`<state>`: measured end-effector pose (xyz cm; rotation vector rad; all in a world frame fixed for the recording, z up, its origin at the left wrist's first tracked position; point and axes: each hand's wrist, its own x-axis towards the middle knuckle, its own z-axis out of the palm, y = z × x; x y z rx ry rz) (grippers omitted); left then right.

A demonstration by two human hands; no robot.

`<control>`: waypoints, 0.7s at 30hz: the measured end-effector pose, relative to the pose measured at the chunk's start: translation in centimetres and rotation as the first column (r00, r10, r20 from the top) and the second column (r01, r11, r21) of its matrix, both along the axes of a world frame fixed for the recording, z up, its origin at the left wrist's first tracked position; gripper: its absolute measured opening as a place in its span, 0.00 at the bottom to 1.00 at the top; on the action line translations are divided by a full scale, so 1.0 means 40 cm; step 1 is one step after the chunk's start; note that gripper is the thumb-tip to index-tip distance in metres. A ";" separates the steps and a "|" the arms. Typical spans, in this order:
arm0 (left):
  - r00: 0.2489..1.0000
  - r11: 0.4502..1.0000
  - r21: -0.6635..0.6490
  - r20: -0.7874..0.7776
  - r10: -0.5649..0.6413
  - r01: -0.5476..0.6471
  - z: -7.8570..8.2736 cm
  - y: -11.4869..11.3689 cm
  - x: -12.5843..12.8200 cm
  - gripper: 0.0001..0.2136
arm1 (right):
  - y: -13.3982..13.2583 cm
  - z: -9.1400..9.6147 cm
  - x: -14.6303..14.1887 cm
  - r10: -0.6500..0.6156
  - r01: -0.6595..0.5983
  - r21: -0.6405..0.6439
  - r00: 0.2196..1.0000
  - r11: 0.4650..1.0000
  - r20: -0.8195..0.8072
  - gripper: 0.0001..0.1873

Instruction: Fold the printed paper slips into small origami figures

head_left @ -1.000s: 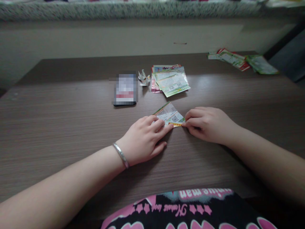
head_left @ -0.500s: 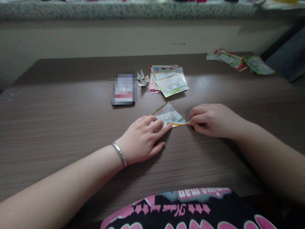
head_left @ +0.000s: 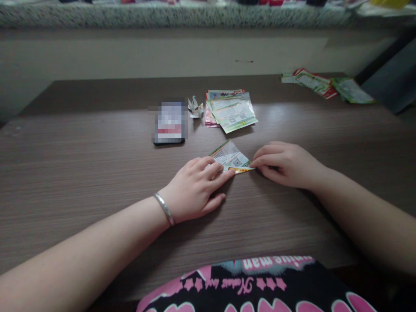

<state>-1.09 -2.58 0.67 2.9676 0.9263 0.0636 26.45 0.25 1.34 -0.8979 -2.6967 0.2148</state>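
Note:
A printed paper sheet, folded into a triangle with a yellow strip along its near edge, lies on the table. My left hand rests over its left part, palm down, fingers spread and pressing on it. That hand covers the paper's left corner. At the right corner, my right hand has its fingers drawn together, with the index fingertip on the paper and the thumb close beneath. The very tip of that corner is partly hidden by the fingers.
Beyond the paper lies a stack of printed sheets. Left of it are a small folded-paper figure and a phone with a blurred screen. More printed papers lie at the far right edge of the wooden table.
My right hand has shifted slightly left, its index fingertip now further over the paper's right corner. My left hand stays in place on the paper.

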 end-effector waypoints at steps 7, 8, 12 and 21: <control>1.000 1.000 0.007 0.001 0.004 -0.004 0.000 0.001 0.003 0.24 | -0.016 -0.009 -0.031 0.121 -0.134 0.123 0.987 0.983 0.105 0.15; 1.000 1.000 0.009 0.003 0.003 -0.003 0.000 0.002 0.004 0.24 | -0.018 -0.009 -0.034 0.129 -0.142 0.124 0.986 0.982 0.109 0.15; 1.000 1.000 0.016 0.012 -0.003 0.003 0.000 0.003 0.006 0.24 | -0.020 -0.011 -0.041 0.113 -0.126 0.125 0.988 0.984 0.103 0.15; 1.000 1.000 0.022 -0.011 0.000 0.000 0.008 0.003 0.014 0.24 | -0.022 -0.004 -0.062 0.094 -0.118 0.156 0.984 0.981 0.148 0.12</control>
